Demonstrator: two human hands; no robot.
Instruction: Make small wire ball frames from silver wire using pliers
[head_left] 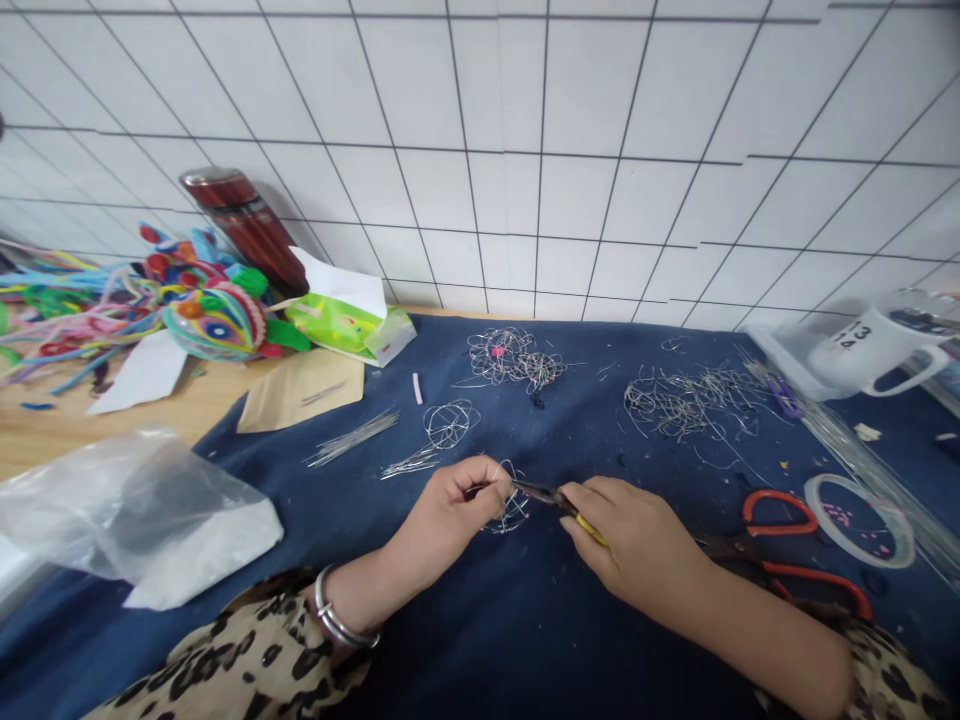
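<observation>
Wire frame (513,514), pinched in the left hand (461,502), could bend out of shape if the pliers (550,494) to its right, clenched in the right hand (636,532), twist too hard.

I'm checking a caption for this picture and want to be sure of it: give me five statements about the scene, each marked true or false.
1. The right hand holds pliers. True.
2. The left hand holds wirework. True.
3. The red-handled scissors lie left of the left hand. False: they lie on the right, by the right forearm.
4. Bangles circle the left wrist. True.
5. The white mug stands at the far left. False: it stands at the far right.
</observation>
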